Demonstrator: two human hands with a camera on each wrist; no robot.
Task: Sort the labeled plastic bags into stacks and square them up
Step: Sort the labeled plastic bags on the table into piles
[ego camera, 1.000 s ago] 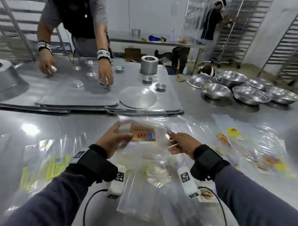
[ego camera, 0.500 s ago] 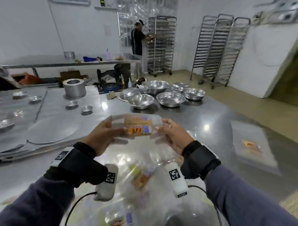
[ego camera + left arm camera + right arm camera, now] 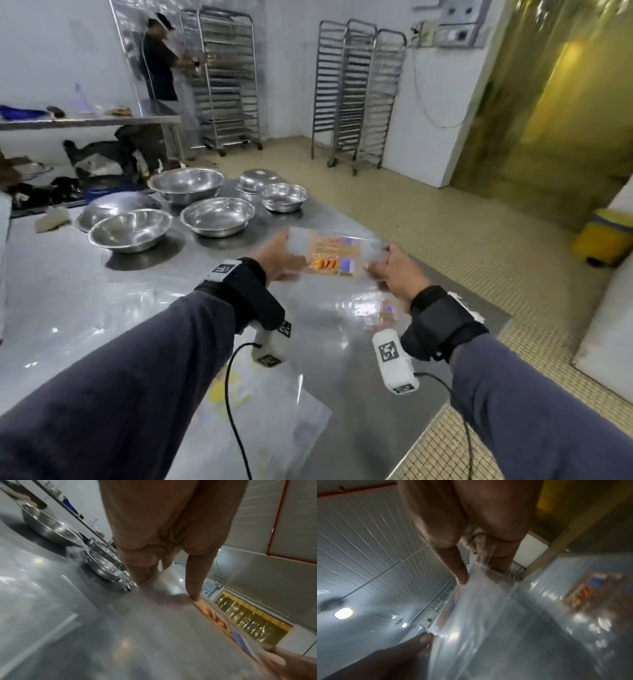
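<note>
Clear labeled bag [image 3: 330, 255] held up at frame center.
Orange label with blue patch; left hand [image 3: 279, 257] and right hand [image 3: 394, 270] each grip by pinching its side edges, above the steel table [image 3: 85, 291].

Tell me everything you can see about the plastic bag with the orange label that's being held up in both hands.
The plastic bag is clear, thin and glossy, with a printed orange label across its middle showing orange food pieces, a line of text too blurred to read, and a blue patch on one side. It is held in the air above the steel table, stretched flat and facing the camera. The left hand grips its left edge and the right hand grips its right edge. Whether it is one bag or several layered together cannot be told.
</note>
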